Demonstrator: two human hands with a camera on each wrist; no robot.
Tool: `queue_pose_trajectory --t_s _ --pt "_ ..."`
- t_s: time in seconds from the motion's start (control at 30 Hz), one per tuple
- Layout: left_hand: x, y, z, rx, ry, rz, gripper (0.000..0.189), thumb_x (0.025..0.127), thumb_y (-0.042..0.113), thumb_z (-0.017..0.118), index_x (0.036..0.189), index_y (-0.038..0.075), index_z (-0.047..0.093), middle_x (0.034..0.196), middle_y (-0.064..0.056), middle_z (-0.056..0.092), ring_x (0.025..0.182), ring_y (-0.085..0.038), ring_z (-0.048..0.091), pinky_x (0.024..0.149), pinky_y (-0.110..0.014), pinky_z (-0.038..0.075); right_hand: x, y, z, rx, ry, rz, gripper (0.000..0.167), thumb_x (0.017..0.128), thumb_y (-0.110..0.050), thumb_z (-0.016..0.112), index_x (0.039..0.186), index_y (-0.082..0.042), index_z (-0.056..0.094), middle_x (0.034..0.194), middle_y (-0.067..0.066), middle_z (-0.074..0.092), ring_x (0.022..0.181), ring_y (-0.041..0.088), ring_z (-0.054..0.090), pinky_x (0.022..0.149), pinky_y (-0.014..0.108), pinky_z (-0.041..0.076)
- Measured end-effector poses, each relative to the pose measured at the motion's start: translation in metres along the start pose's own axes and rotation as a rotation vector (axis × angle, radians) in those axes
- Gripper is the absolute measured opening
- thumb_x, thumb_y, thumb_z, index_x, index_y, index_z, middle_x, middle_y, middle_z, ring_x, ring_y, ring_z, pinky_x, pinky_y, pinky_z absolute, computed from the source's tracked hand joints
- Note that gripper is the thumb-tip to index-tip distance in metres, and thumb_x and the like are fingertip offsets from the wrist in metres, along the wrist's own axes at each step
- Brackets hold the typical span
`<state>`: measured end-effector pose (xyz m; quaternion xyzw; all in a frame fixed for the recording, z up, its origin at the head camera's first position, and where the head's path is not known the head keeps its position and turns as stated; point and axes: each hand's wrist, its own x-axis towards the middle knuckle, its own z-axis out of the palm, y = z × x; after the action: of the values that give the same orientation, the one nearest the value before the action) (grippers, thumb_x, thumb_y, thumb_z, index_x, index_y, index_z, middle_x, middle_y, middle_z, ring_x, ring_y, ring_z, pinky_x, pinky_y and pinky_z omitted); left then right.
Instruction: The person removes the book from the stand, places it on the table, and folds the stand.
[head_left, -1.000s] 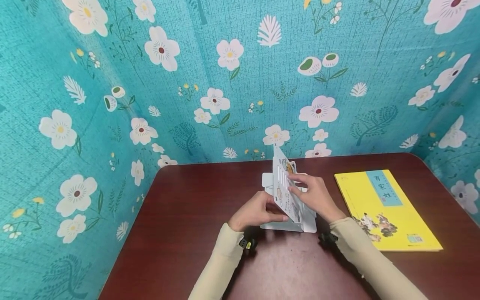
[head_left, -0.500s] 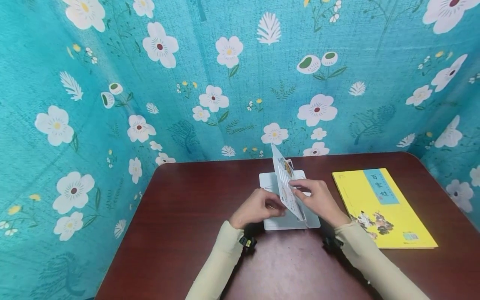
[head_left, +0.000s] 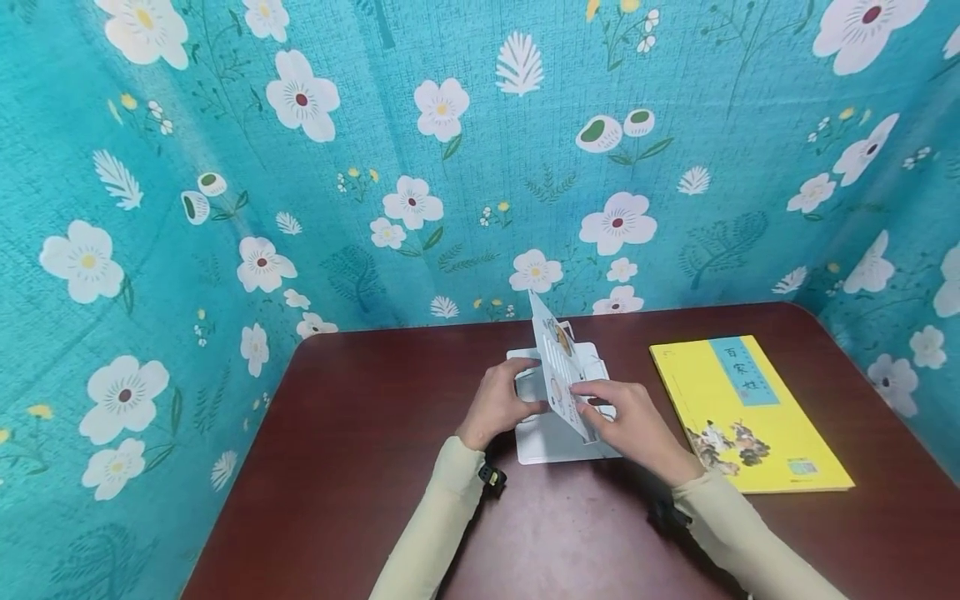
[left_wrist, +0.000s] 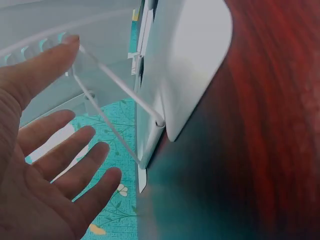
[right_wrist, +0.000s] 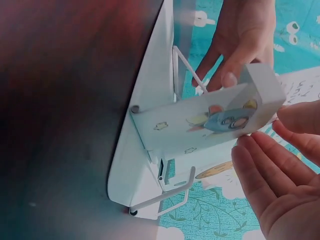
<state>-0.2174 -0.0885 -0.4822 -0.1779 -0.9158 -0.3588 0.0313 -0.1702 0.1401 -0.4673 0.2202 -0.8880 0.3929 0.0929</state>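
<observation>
A white folding book stand with cartoon prints stands on the table, its panel raised and tilted over a flat base. My left hand is behind the panel. In the left wrist view its thumb touches the upper end of the wire prop, near a row of slots, and the other fingers are spread and hold nothing. My right hand pinches the panel's edge on the printed side. In the right wrist view the right hand's fingertips lie by the printed ledge.
A yellow book with a blue title strip lies to the right of the stand. The dark red wooden table ends at a teal floral curtain along the back and left. A second wire bracket juts from the base.
My left hand has moved from the panel's lower edge to behind it, its fingers opening out. The right hand has slid slightly lower on the panel. The head view has shifted a little.
</observation>
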Motion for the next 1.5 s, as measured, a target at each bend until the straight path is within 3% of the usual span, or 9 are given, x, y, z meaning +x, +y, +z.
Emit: queue_pose_trajectory --t_s 0.2,0.6,0.87,1.17,1.4,1.5 --pt "0.0 -0.003 0.004 -0.002 -0.06 0.006 0.068 0.077 0.023 0.093 0.138 0.01 0.067 0.138 -0.008 0.071 0.128 -0.022 0.067 0.108 -0.041 0.056 -0.014 -0.006 0.005 -0.043 0.043 -0.086 0.031 0.089 -0.004 0.08 0.12 -0.009 0.078 0.118 0.01 0.079 0.104 0.024 0.077 0.086 0.047 0.065" --pt "0.002 -0.006 0.01 0.007 -0.064 -0.016 0.056 0.08 0.018 0.089 0.132 0.006 0.07 0.131 -0.01 0.075 0.118 -0.023 0.072 0.097 -0.039 0.061 -0.03 -0.017 0.008 -0.133 0.091 -0.213 0.032 0.087 -0.009 0.078 0.118 -0.002 0.078 0.116 0.013 0.08 0.103 0.027 0.079 0.082 0.047 0.066" --pt "0.004 -0.007 0.01 -0.006 -0.071 0.0 0.054 0.08 0.016 0.09 0.131 0.007 0.071 0.13 -0.009 0.075 0.116 -0.019 0.072 0.095 -0.033 0.06 -0.031 -0.02 0.012 -0.215 0.17 -0.279 0.039 0.078 -0.017 0.088 0.112 -0.002 0.078 0.108 0.013 0.081 0.096 0.026 0.08 0.077 0.043 0.066" --pt "0.009 -0.007 0.012 0.023 -0.091 0.023 0.06 0.079 0.024 0.092 0.132 0.007 0.071 0.131 -0.008 0.074 0.117 -0.02 0.071 0.095 -0.033 0.059 -0.03 -0.019 0.01 -0.248 0.244 -0.274 0.024 0.076 -0.012 0.086 0.098 -0.005 0.081 0.093 0.009 0.082 0.075 0.017 0.078 0.064 0.035 0.064" --pt "0.012 -0.005 0.014 0.102 -0.105 0.03 0.062 0.078 0.032 0.093 0.131 0.008 0.072 0.133 -0.009 0.073 0.121 -0.021 0.07 0.102 -0.036 0.059 -0.031 -0.015 0.001 -0.245 0.282 -0.209 0.023 0.075 -0.01 0.086 0.096 -0.005 0.08 0.091 0.009 0.082 0.073 0.018 0.077 0.068 0.039 0.065" --pt "0.013 -0.003 0.013 0.118 -0.109 0.017 0.062 0.078 0.032 0.093 0.131 0.008 0.072 0.133 -0.009 0.073 0.123 -0.022 0.07 0.104 -0.037 0.058 -0.031 -0.013 -0.003 -0.261 0.3 -0.189 0.021 0.075 -0.01 0.084 0.095 -0.006 0.08 0.089 0.008 0.082 0.067 0.014 0.072 0.065 0.033 0.064"
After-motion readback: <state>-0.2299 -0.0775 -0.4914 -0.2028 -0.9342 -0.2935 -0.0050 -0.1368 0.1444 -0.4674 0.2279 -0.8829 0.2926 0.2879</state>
